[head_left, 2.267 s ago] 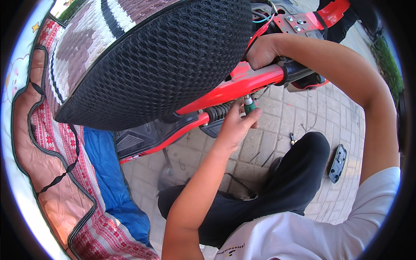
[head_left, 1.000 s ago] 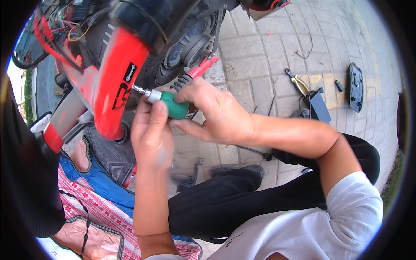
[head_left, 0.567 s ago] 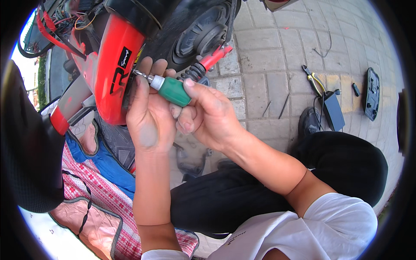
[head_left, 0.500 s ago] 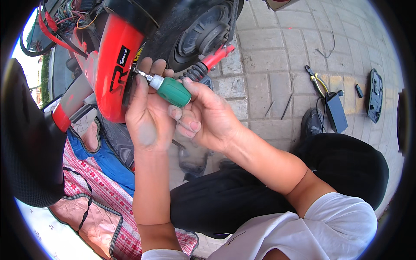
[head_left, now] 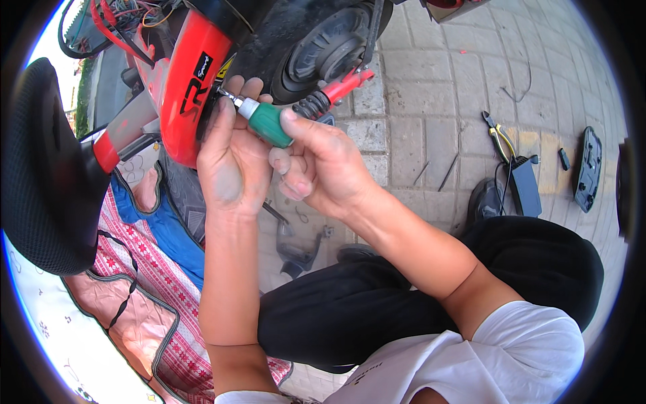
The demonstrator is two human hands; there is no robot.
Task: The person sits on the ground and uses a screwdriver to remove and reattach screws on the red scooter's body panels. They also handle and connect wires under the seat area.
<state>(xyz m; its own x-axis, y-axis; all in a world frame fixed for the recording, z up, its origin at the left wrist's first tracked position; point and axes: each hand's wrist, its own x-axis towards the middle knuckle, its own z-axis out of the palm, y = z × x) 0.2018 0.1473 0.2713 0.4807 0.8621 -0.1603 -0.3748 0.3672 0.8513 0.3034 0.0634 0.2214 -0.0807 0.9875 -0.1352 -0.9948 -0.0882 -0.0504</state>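
A stubby screwdriver (head_left: 267,124) with a green handle and a pale collar points up-left at the edge of a red body panel (head_left: 180,111) on a scooter. My right hand (head_left: 323,158) is closed on the handle, its thumb along the side. My left hand (head_left: 234,158) lies palm up beneath the screwdriver. Its fingers reach up behind the metal shaft (head_left: 229,95), and its thumb lies on the near side, against the panel edge. These fingers look apart and partly stretched. The screwdriver's tip meets the panel edge; what it bears on there is too small to make out.
Beyond my hands are the wheel (head_left: 330,50) and a red shock absorber (head_left: 336,91). Loose wires (head_left: 145,17) hang at upper left, above a black seat (head_left: 50,168). On the paving lie pliers (head_left: 499,138), a black box (head_left: 525,188) and a black plastic cover (head_left: 587,168). Patterned cloth (head_left: 145,269) spreads at left.
The whole view has shifted a little, with the scooter now further right. My hands and the screwdriver sit slightly higher in view, still at the red panel's edge with the same hold.
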